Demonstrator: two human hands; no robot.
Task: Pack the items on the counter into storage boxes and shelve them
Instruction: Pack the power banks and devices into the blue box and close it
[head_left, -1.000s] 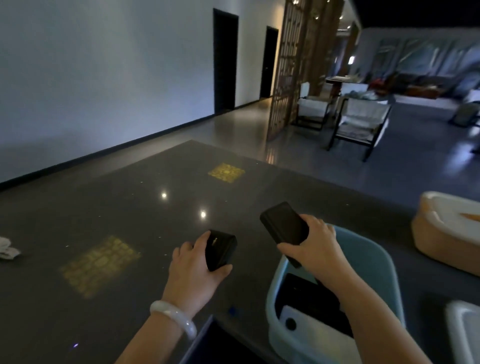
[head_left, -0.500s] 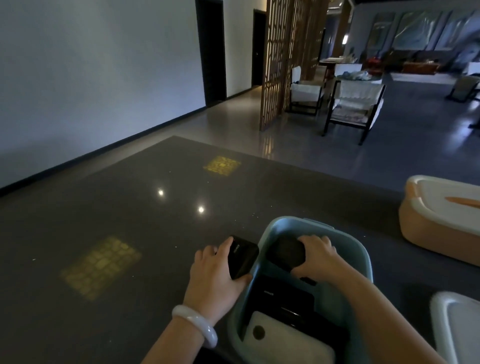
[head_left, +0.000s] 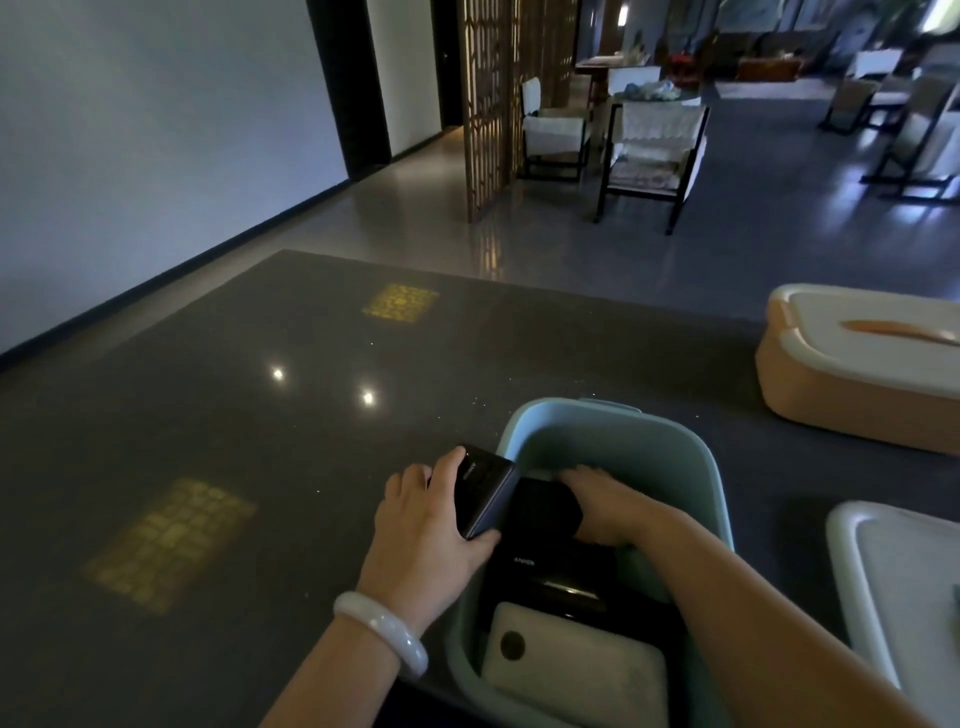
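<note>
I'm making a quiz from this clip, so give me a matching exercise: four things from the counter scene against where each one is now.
Things:
1. glossy black power bank
2. matte black box
3. white power bank
4. orange lidded storage box

Places:
A. lying at the near end inside the pale blue bin
B. on the counter, far right
C. held at the bin's left rim
D. under the right hand, inside the bin

Pairs: 1-C, 2-D, 3-A, 4-B

Wall (head_left: 156, 130): pale, running along the far left.
Doorway (head_left: 345, 83): dark, set in that wall.
Lattice screen (head_left: 485, 104): wooden, standing far centre.
Armchairs (head_left: 652, 150): white-cushioned, dark-framed, just right of the screen.
Floor (head_left: 779, 228): grey, glossy.
</note>
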